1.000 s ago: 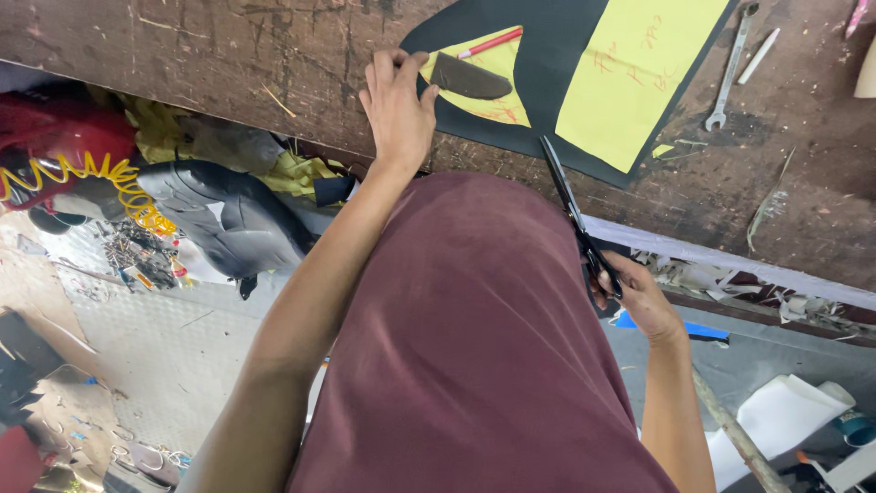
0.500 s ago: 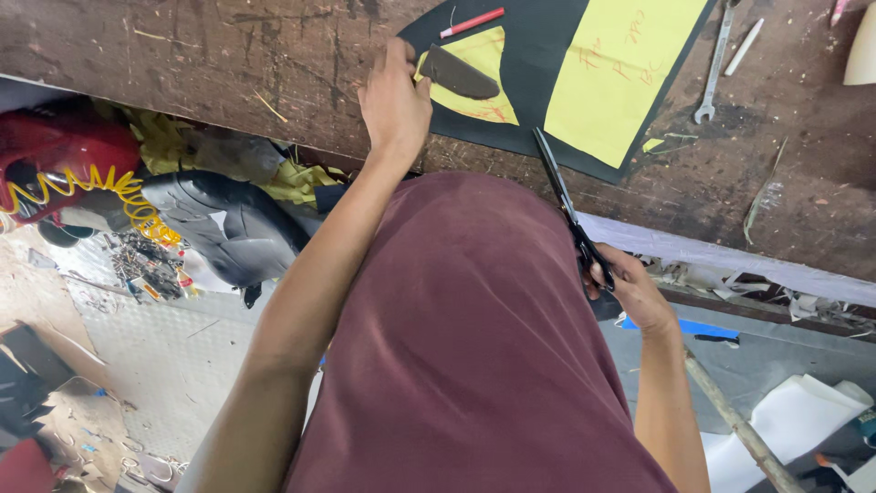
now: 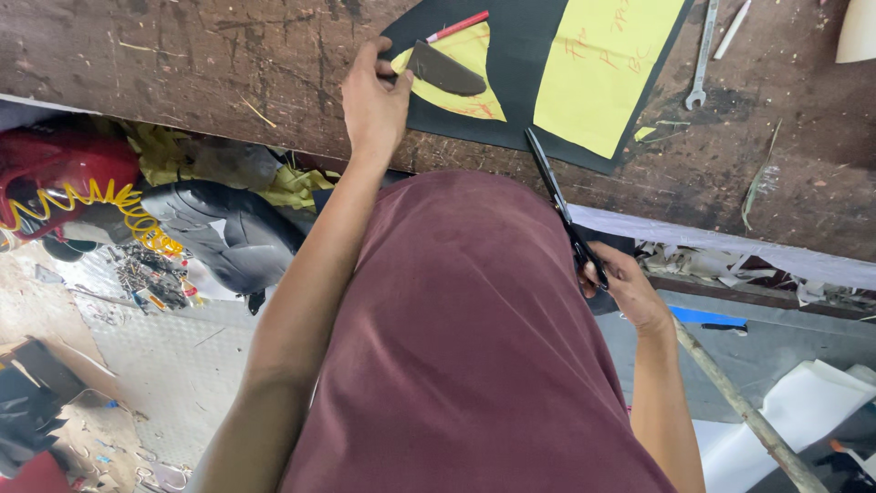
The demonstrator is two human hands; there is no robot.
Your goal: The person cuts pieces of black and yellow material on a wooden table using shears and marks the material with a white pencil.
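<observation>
A black sheet (image 3: 520,100) lies on the worn wooden workbench (image 3: 228,64), with a large yellow paper pattern (image 3: 602,73) and a smaller yellow curved one (image 3: 470,55) on top. My left hand (image 3: 372,102) grips the sheet's left edge, fingertips on a dark grey curved piece (image 3: 447,75) over the small pattern. My right hand (image 3: 619,285) holds the handles of black scissors (image 3: 557,196) below the bench edge. Their blade tips meet the sheet's near edge. A red marker (image 3: 456,26) lies on the sheet's top corner.
A metal wrench (image 3: 701,57) and a white stick (image 3: 733,27) lie on the bench to the right. Below the bench sit a red object with a yellow coiled cord (image 3: 100,205), a black moulded part (image 3: 228,237), a wooden pole (image 3: 739,411) and white sheets (image 3: 812,402).
Both hands keep their hold. The scissors stay at the sheet's near edge. The view has shifted slightly, so the sheet sits higher in the picture.
</observation>
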